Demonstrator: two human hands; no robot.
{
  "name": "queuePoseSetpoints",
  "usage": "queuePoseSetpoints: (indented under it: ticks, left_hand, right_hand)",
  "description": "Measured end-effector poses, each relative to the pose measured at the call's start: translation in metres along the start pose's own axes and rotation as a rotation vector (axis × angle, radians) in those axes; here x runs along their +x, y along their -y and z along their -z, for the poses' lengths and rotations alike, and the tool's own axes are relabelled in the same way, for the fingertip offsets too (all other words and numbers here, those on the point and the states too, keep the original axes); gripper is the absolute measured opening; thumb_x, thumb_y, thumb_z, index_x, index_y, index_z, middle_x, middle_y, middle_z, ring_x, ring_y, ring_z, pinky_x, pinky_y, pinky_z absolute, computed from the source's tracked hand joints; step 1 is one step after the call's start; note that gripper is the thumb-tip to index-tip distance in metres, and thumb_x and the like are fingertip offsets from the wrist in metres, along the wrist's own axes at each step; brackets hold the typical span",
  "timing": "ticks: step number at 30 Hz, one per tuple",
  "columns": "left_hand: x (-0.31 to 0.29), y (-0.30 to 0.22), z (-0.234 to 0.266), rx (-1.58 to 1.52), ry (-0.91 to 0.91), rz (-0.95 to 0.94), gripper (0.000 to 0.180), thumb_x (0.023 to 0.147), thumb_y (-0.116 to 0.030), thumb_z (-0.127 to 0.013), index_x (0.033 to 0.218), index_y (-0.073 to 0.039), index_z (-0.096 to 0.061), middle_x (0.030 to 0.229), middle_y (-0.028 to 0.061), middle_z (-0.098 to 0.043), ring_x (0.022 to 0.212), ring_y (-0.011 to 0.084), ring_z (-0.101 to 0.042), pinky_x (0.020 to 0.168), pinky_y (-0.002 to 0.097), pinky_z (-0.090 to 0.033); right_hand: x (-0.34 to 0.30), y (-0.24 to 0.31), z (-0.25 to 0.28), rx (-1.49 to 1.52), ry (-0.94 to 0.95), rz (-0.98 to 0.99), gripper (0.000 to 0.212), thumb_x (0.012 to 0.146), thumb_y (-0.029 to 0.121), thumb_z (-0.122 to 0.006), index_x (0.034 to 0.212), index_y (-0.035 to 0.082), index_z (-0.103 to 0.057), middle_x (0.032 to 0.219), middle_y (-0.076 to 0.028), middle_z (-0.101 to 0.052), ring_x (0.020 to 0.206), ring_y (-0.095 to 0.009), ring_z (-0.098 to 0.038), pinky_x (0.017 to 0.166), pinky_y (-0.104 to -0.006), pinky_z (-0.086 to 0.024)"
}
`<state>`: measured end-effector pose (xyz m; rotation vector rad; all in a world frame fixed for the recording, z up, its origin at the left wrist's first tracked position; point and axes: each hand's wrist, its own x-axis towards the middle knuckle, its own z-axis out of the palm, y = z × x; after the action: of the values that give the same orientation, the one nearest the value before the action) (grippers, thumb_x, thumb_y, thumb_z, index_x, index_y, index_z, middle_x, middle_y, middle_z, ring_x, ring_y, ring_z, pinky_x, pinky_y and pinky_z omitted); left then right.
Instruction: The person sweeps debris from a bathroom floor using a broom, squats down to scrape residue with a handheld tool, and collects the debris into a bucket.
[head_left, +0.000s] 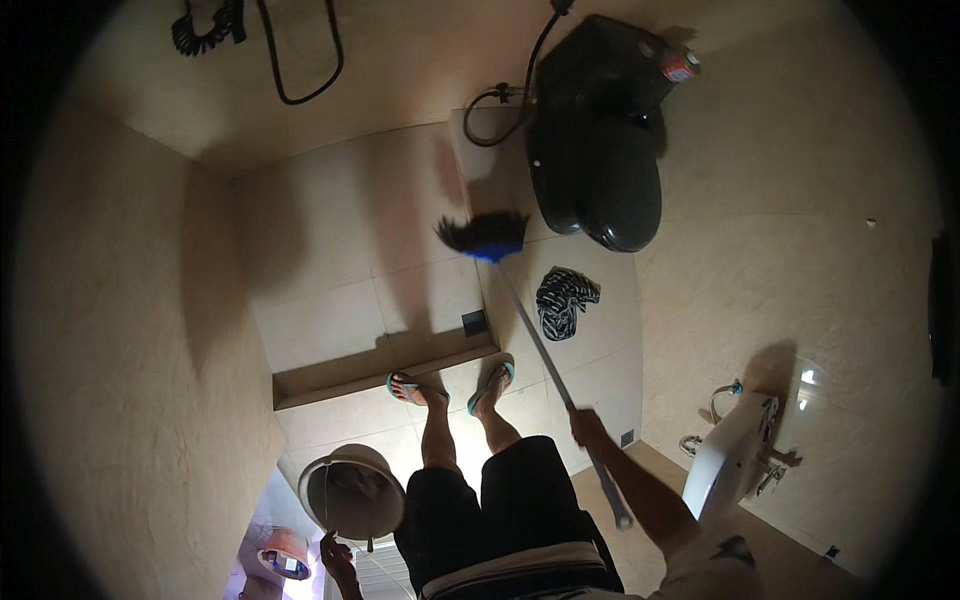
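Observation:
My right hand (588,427) is closed around the grey handle of a broom (540,345). The broom slants up and away, and its blue head with dark bristles is just above or on the tiles, left of the black toilet (635,190); contact cannot be told. At the lower left, my left hand (338,556) is closed at the thin wire handle of a pale bucket (393,505), which hangs or stands tilted beside my left leg. Its inside is shadowed, with contents unclear. A black-and-white patterned cloth (566,303) lies crumpled on the floor right of the broom.
A raised ledge (390,375) crosses the floor by my sandalled feet, with a dark square drain (474,322) behind it. A white washbasin (722,462) is on the right wall. Black hoses (330,75) hang at the back wall. A reddish tub (284,553) is at lower left.

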<state>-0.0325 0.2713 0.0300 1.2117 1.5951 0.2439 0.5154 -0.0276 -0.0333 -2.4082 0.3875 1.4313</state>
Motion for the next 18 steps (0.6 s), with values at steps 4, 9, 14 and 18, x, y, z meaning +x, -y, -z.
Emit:
queuePoseSetpoints:
  ticks: [4, 9, 14, 18]
  left_hand:
    - [-0.017, -0.002, -0.015, 0.130, -0.087, 0.046, 0.031, 0.098, -0.032, -0.044, 0.108, -0.007, -0.060, 0.065, -0.0033, -0.046, 0.050, 0.0040, -0.040, 0.043, 0.0202, -0.031]
    - [-0.026, -0.019, -0.017, 0.252, -0.086, -0.048, 0.032, 0.099, -0.032, -0.042, 0.105, -0.007, -0.061, 0.065, -0.0031, -0.046, 0.050, 0.0051, -0.039, 0.045, 0.0216, -0.031]
    - [-0.005, -0.065, -0.011, 0.253, 0.016, -0.129, 0.036, 0.099, -0.033, -0.040, 0.104, -0.004, -0.061, 0.068, -0.0004, -0.050, 0.053, 0.0074, -0.040, 0.047, 0.0234, -0.032]
    - [0.039, -0.109, -0.016, 0.516, 0.047, -0.341, 0.036, 0.100, -0.033, -0.039, 0.105, -0.005, -0.062, 0.070, -0.0004, -0.051, 0.054, 0.0068, -0.041, 0.047, 0.0225, -0.032]
  right_hand:
    - [-0.042, -0.062, 0.015, -0.422, -0.047, 0.060, 0.041, 0.096, 0.034, -0.040, 0.072, 0.006, -0.058, 0.070, -0.013, -0.063, 0.065, -0.022, -0.065, 0.056, -0.0409, -0.053]
    - [0.074, 0.053, 0.070, -0.326, -0.044, 0.227, 0.038, 0.096, 0.034, -0.034, 0.095, 0.001, -0.052, 0.052, -0.010, -0.053, 0.043, -0.023, -0.056, 0.042, -0.0382, -0.048]
    - [0.118, 0.082, 0.068, 0.144, -0.094, 0.088, 0.062, 0.090, 0.056, -0.036, 0.073, 0.000, -0.056, 0.056, -0.013, -0.055, 0.046, -0.025, -0.055, 0.043, -0.0396, -0.045]
    - [0.039, -0.023, 0.003, 0.054, -0.021, -0.134, 0.057, 0.091, 0.048, -0.038, 0.096, -0.005, -0.059, 0.077, -0.022, -0.065, 0.068, -0.032, -0.067, 0.063, -0.0440, -0.053]
